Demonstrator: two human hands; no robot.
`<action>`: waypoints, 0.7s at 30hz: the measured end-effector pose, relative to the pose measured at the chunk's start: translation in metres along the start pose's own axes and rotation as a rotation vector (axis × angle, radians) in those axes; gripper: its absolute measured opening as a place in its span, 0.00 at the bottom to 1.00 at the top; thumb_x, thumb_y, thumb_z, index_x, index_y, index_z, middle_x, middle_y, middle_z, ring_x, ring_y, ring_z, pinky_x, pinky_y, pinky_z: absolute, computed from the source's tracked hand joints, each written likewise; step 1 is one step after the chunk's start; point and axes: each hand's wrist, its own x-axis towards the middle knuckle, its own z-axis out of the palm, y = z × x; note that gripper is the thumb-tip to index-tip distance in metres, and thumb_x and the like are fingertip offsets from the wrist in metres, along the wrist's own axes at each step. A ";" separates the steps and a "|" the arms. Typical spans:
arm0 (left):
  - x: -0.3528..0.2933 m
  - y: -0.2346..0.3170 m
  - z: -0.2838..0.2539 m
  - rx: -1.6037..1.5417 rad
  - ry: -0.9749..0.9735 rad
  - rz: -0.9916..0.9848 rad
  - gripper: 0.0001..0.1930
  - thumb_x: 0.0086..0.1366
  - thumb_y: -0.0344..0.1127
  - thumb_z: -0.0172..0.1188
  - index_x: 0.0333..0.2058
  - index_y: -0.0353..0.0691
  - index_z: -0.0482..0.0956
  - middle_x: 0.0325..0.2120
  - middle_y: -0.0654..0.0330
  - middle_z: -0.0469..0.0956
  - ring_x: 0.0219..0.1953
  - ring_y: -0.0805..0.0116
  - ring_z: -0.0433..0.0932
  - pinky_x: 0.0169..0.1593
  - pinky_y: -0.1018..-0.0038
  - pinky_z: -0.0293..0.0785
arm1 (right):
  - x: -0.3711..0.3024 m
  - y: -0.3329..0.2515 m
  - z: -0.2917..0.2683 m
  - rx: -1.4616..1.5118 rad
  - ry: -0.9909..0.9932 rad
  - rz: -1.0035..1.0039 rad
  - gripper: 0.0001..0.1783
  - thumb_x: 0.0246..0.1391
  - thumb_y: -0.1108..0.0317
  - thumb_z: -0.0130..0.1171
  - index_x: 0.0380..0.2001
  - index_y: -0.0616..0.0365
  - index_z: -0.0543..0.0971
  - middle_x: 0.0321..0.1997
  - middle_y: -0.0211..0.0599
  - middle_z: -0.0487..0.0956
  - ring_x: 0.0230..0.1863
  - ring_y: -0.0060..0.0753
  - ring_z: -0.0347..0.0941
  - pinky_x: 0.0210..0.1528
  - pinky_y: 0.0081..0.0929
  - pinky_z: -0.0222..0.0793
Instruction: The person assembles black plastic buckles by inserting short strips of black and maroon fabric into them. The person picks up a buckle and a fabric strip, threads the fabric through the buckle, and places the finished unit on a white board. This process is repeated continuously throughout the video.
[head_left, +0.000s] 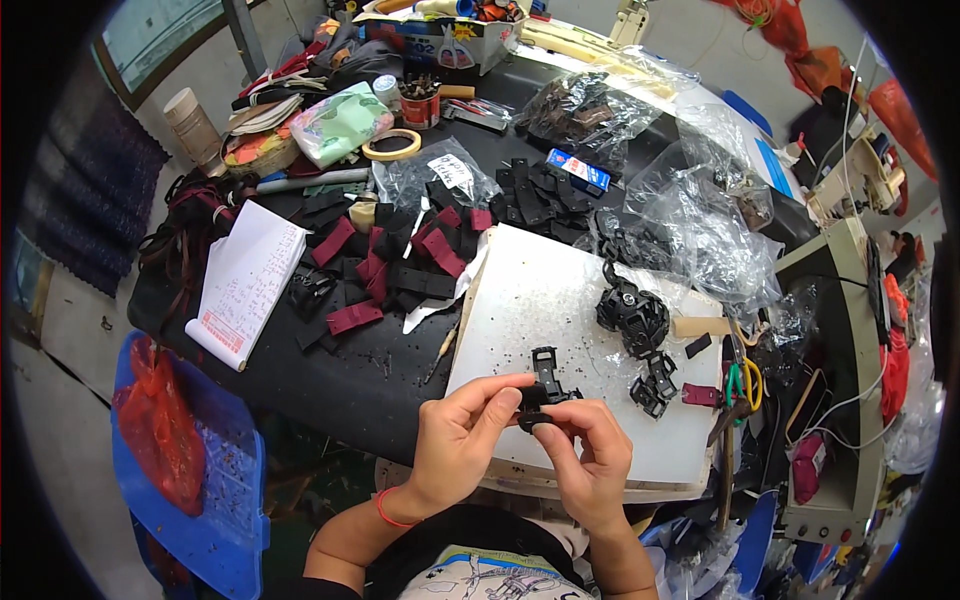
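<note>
Over the near edge of a white board, my left hand pinches a small black tab between thumb and fingers. My right hand is closed on a small dark rounded piece at the lower end of that tab; whether the two are joined, I cannot tell. Just beyond my fingertips, a black plastic buckle lies on the board. Another black buckle rests to the right, below a heap of black plastic parts.
Black and maroon fabric tabs are piled left of the board, near an open notebook. Scissors, a hammer and a maroon tab lie at the right. Clear plastic bags cover the far right. A blue stool stands left.
</note>
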 end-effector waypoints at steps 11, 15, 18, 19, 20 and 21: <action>-0.004 -0.007 -0.008 0.103 -0.178 0.077 0.11 0.62 0.26 0.58 0.44 0.33 0.78 0.36 0.54 0.81 0.37 0.73 0.80 0.44 0.77 0.76 | 0.001 0.008 -0.006 0.238 -0.023 0.211 0.19 0.49 0.79 0.62 0.45 0.62 0.70 0.32 0.33 0.74 0.28 0.17 0.68 0.30 0.14 0.65; -0.006 -0.014 -0.011 -0.206 -0.200 0.038 0.12 0.62 0.24 0.57 0.45 0.32 0.76 0.40 0.53 0.80 0.44 0.70 0.78 0.49 0.75 0.74 | 0.001 -0.003 0.001 0.224 0.057 0.173 0.27 0.48 0.81 0.62 0.50 0.61 0.62 0.33 0.33 0.72 0.31 0.17 0.69 0.33 0.14 0.67; -0.006 -0.011 -0.005 -0.498 -0.174 0.033 0.14 0.63 0.22 0.55 0.47 0.32 0.73 0.44 0.51 0.77 0.47 0.69 0.76 0.52 0.75 0.72 | -0.004 0.001 -0.005 0.307 0.110 0.197 0.23 0.48 0.81 0.62 0.46 0.61 0.65 0.34 0.34 0.73 0.32 0.17 0.70 0.34 0.15 0.68; -0.007 -0.010 -0.003 -0.489 -0.171 0.009 0.14 0.63 0.22 0.55 0.48 0.32 0.73 0.45 0.51 0.77 0.47 0.69 0.75 0.52 0.75 0.72 | -0.004 0.003 -0.007 0.387 0.087 0.236 0.23 0.48 0.81 0.63 0.46 0.61 0.65 0.35 0.34 0.73 0.33 0.17 0.70 0.34 0.15 0.68; -0.009 -0.009 -0.001 -0.480 -0.168 -0.014 0.14 0.63 0.22 0.55 0.48 0.32 0.72 0.45 0.51 0.76 0.47 0.69 0.75 0.52 0.75 0.72 | -0.005 0.004 -0.008 0.467 0.064 0.275 0.23 0.48 0.81 0.63 0.45 0.61 0.65 0.36 0.35 0.73 0.33 0.18 0.70 0.35 0.15 0.68; -0.011 -0.009 0.000 -0.471 -0.164 -0.038 0.14 0.63 0.22 0.55 0.48 0.32 0.72 0.46 0.51 0.76 0.47 0.69 0.75 0.52 0.75 0.71 | -0.006 0.005 -0.009 0.548 0.041 0.314 0.23 0.47 0.81 0.63 0.45 0.60 0.66 0.36 0.36 0.74 0.33 0.18 0.70 0.35 0.15 0.68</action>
